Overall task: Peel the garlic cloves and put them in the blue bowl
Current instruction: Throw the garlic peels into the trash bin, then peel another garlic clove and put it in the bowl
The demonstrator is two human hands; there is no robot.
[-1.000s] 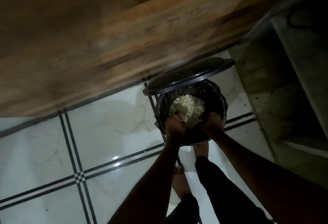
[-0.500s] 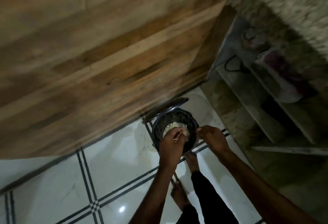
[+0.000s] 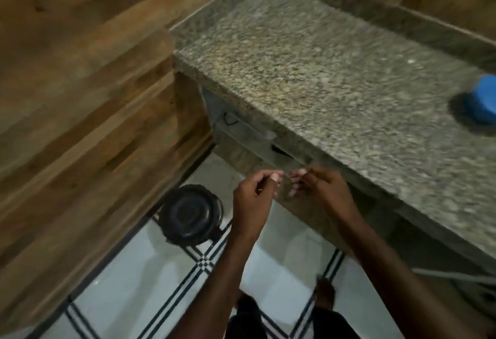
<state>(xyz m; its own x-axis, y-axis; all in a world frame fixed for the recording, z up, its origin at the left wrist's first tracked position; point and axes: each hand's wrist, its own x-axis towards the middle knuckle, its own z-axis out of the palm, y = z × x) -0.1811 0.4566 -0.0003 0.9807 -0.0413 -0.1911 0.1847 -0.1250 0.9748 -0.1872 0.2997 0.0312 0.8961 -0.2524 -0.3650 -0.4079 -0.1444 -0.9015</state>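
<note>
A speckled granite counter fills the upper right of the frame, running lengthwise from upper left down to lower right. A black lidded bin stands on the tiled floor, lower centre-left. The left hand and right hand hover at centre, fingers loosely curled, fingertips nearly meeting; blur hides whether they hold anything. The blue bowl sits at the right edge on the counter; its orientation is unclear.

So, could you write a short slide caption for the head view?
Both hands, left and right, raised before the granite counter; closed bin on floor, blue bowl at right.
</note>
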